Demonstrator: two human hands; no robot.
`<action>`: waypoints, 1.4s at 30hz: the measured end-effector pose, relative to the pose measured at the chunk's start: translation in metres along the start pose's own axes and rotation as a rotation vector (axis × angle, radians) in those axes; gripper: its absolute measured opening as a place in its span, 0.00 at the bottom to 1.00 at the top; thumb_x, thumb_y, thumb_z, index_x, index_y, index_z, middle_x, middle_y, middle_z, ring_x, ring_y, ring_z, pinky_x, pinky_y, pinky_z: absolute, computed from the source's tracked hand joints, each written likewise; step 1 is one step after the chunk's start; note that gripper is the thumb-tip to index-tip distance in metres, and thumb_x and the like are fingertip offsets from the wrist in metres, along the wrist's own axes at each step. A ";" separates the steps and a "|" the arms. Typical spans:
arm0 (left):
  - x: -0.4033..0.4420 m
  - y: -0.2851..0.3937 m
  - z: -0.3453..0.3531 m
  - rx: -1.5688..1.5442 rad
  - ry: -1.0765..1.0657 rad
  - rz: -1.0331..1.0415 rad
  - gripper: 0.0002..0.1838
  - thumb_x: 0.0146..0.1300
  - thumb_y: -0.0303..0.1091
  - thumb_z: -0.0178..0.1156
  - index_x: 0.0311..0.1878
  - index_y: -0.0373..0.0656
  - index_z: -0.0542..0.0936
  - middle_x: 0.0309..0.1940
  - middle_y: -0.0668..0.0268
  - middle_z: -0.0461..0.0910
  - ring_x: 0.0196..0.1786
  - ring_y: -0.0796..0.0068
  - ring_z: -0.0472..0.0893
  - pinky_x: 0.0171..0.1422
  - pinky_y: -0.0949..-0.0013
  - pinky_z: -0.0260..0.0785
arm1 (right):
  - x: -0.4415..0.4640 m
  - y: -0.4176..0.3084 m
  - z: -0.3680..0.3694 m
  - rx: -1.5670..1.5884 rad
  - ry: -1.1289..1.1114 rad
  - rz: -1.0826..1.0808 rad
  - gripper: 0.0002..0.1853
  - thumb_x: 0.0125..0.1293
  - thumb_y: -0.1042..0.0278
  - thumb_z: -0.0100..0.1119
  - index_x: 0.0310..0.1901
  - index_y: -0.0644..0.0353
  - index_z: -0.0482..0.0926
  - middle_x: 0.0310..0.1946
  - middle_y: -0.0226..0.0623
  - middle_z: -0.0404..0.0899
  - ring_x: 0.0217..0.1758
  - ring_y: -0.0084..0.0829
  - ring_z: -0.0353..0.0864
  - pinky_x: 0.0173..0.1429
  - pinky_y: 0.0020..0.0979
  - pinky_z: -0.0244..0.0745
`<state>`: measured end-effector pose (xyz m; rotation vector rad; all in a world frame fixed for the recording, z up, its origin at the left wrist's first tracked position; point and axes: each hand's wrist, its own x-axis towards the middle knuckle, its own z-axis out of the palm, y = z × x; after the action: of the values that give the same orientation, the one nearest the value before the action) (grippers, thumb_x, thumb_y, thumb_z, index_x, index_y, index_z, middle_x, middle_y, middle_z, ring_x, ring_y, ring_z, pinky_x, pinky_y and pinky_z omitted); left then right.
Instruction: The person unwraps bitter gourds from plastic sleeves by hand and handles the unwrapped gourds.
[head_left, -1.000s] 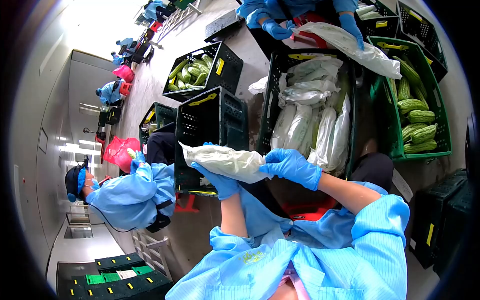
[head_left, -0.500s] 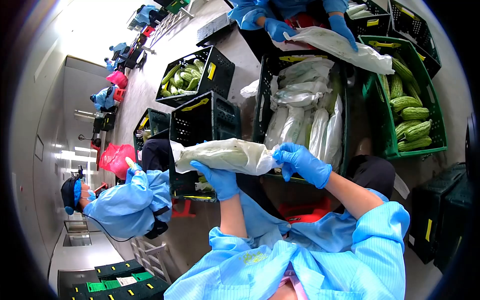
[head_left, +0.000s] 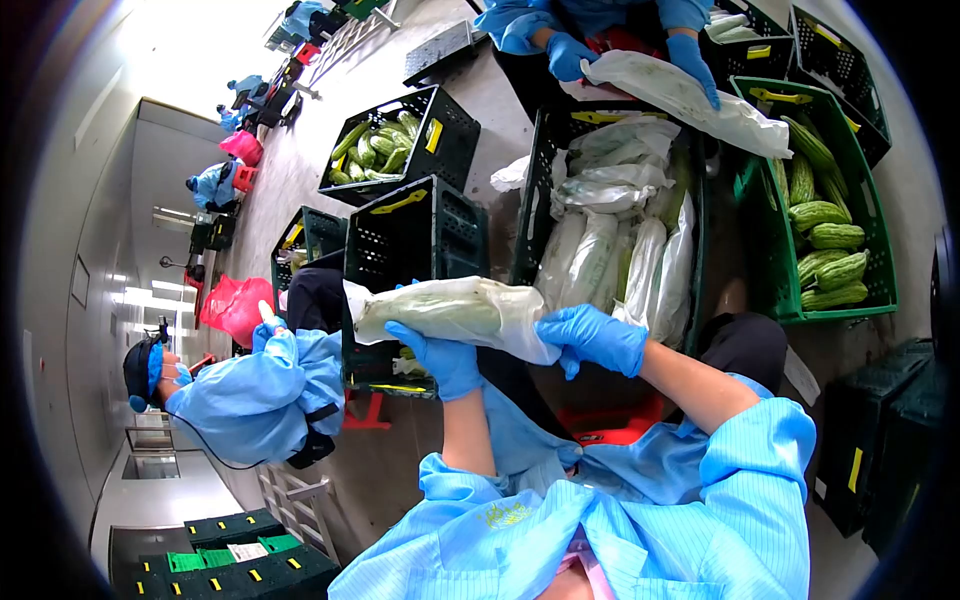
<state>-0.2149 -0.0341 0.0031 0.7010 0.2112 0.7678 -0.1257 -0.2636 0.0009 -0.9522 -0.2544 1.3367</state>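
Observation:
A pale green bitter melon in a thin white plastic bag (head_left: 440, 308) lies level across my hands, above the crates. My gloved left hand (head_left: 440, 362) supports it from below near the middle, fingers curled against the bag. At the bag's right end, my gloved right hand (head_left: 598, 338) pinches the loose plastic. Just beyond, a dark crate (head_left: 522, 215) contains several wrapped melons (head_left: 590, 255) lying side by side. To the left, a dark green crate (head_left: 460, 235) stands behind the melon's left end, its lower part partly hidden by it.
Across from me, a co-worker's gloved hands (head_left: 692, 68) hold a long white bag (head_left: 680, 95). Unwrapped bitter melons fill a green crate (head_left: 885, 255) at right and a black crate (head_left: 455, 135) at back left. Another person in blue (head_left: 260, 395) sits at left, beside a pink bag (head_left: 238, 308).
My right hand has shifted slightly left along the bag's end, bunching more plastic. My left hand keeps its hold underneath. The whole view has shifted slightly.

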 end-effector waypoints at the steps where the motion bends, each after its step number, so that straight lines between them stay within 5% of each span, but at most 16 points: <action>1: -0.002 0.001 0.002 0.014 0.009 0.022 0.41 0.66 0.71 0.46 0.73 0.52 0.61 0.71 0.64 0.63 0.73 0.59 0.62 0.79 0.48 0.48 | -0.001 -0.006 0.000 0.005 0.024 -0.052 0.19 0.69 0.55 0.60 0.50 0.62 0.80 0.28 0.33 0.78 0.19 0.24 0.76 0.25 0.27 0.76; 7: -0.001 0.001 -0.003 -0.049 -0.014 -0.007 0.39 0.68 0.69 0.44 0.74 0.53 0.61 0.72 0.64 0.62 0.73 0.58 0.62 0.79 0.48 0.50 | 0.005 -0.016 -0.008 -0.263 0.217 -0.183 0.20 0.71 0.62 0.57 0.63 0.56 0.77 0.28 0.31 0.80 0.19 0.22 0.76 0.25 0.23 0.75; 11: -0.003 0.001 0.001 -0.005 -0.055 -0.028 0.38 0.70 0.65 0.47 0.75 0.54 0.56 0.70 0.64 0.62 0.72 0.61 0.63 0.78 0.50 0.52 | 0.002 -0.032 -0.004 -0.532 0.155 0.033 0.28 0.63 0.58 0.67 0.65 0.50 0.75 0.32 0.31 0.83 0.22 0.20 0.76 0.28 0.24 0.76; 15: -0.010 -0.002 0.022 0.112 -0.081 -0.012 0.39 0.70 0.65 0.48 0.76 0.54 0.54 0.70 0.63 0.62 0.71 0.60 0.64 0.77 0.49 0.53 | 0.023 0.004 -0.018 -0.794 0.344 -0.359 0.33 0.60 0.53 0.71 0.64 0.56 0.76 0.39 0.34 0.85 0.32 0.22 0.82 0.32 0.25 0.78; 20: -0.004 0.000 0.010 0.084 -0.061 -0.008 0.39 0.70 0.66 0.45 0.76 0.54 0.55 0.72 0.62 0.61 0.72 0.60 0.62 0.78 0.49 0.51 | 0.008 -0.018 -0.024 -0.207 0.003 -0.019 0.28 0.73 0.60 0.54 0.72 0.59 0.64 0.34 0.36 0.82 0.24 0.25 0.82 0.33 0.26 0.81; 23: 0.001 0.001 0.001 0.032 -0.021 -0.004 0.39 0.71 0.67 0.42 0.76 0.52 0.56 0.73 0.62 0.59 0.74 0.59 0.60 0.80 0.49 0.47 | 0.002 -0.020 -0.023 0.006 -0.047 -0.026 0.28 0.72 0.64 0.54 0.72 0.56 0.64 0.32 0.34 0.81 0.23 0.26 0.81 0.29 0.25 0.79; 29: -0.001 0.000 0.003 -0.012 -0.044 -0.047 0.39 0.70 0.67 0.42 0.76 0.52 0.56 0.75 0.63 0.58 0.76 0.60 0.58 0.81 0.50 0.46 | 0.001 -0.015 -0.009 -0.335 0.132 -0.087 0.28 0.65 0.70 0.56 0.69 0.57 0.69 0.34 0.33 0.82 0.22 0.21 0.78 0.26 0.23 0.77; 37: -0.004 0.002 0.016 0.010 -0.074 -0.021 0.38 0.72 0.65 0.42 0.77 0.53 0.55 0.75 0.63 0.57 0.76 0.61 0.58 0.81 0.51 0.45 | 0.011 -0.014 -0.013 -0.410 0.263 -0.056 0.26 0.61 0.66 0.60 0.63 0.54 0.77 0.33 0.35 0.83 0.25 0.20 0.79 0.26 0.24 0.77; 38: -0.003 0.002 0.014 0.022 -0.070 -0.010 0.39 0.71 0.65 0.44 0.77 0.54 0.53 0.72 0.61 0.60 0.72 0.61 0.63 0.78 0.49 0.53 | 0.011 -0.013 -0.013 -0.414 0.263 -0.072 0.26 0.61 0.66 0.62 0.63 0.54 0.77 0.34 0.35 0.84 0.27 0.21 0.80 0.29 0.25 0.78; 42: -0.001 0.001 0.006 -0.043 -0.045 -0.030 0.39 0.71 0.66 0.44 0.76 0.53 0.54 0.72 0.61 0.60 0.72 0.60 0.63 0.78 0.50 0.53 | 0.007 -0.007 -0.002 -0.570 0.269 -0.268 0.28 0.59 0.60 0.70 0.62 0.54 0.78 0.40 0.36 0.86 0.37 0.25 0.85 0.43 0.28 0.81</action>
<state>-0.2134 -0.0371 0.0083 0.6721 0.1630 0.7252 -0.1172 -0.2578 0.0019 -1.5029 -0.5520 0.8856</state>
